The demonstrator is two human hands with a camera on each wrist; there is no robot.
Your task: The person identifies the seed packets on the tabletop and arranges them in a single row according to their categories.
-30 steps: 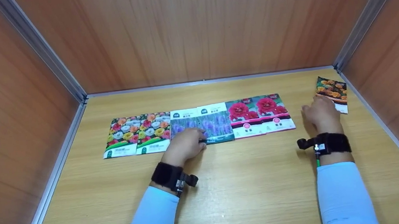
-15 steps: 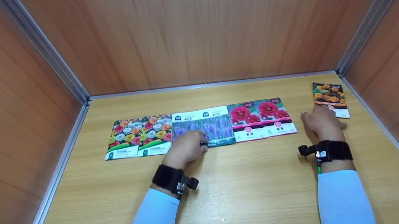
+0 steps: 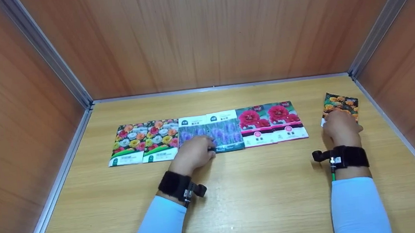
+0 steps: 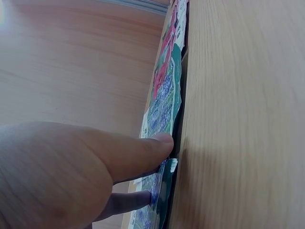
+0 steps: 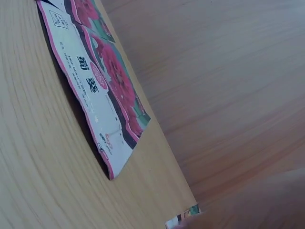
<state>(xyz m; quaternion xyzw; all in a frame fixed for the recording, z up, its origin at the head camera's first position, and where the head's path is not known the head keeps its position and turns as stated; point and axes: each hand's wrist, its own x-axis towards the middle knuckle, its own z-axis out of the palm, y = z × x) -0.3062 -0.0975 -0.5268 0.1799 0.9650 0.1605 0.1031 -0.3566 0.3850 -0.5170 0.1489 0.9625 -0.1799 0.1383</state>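
My left hand (image 3: 195, 151) rests on the purple-flower seed packets in the middle of a row. Its thumb (image 4: 150, 150) lies straight across the edge of one purple-flower packet (image 4: 162, 105), and a finger touches the other below it. At the far right, my right hand (image 3: 342, 129) lies over the near part of an orange-flower seed packet (image 3: 347, 102), hiding its lower portion. In the right wrist view only a corner of that orange-flower packet shows beside the blurred hand, and the fingertips are hidden; I cannot tell whether they pinch it.
Left of the purple packets lie two mixed-colour flower packets (image 3: 127, 142). To their right, two pink-flower packets (image 3: 286, 117) overlap slightly. Wooden panels (image 3: 206, 35) with metal edges enclose the tabletop (image 3: 255, 200) at the back and sides.
The orange-flower packet has come nearer and turned under my right hand, whose thumb, earlier spread out to the left, is now tucked in. My left hand keeps its place on the purple-flower packets.
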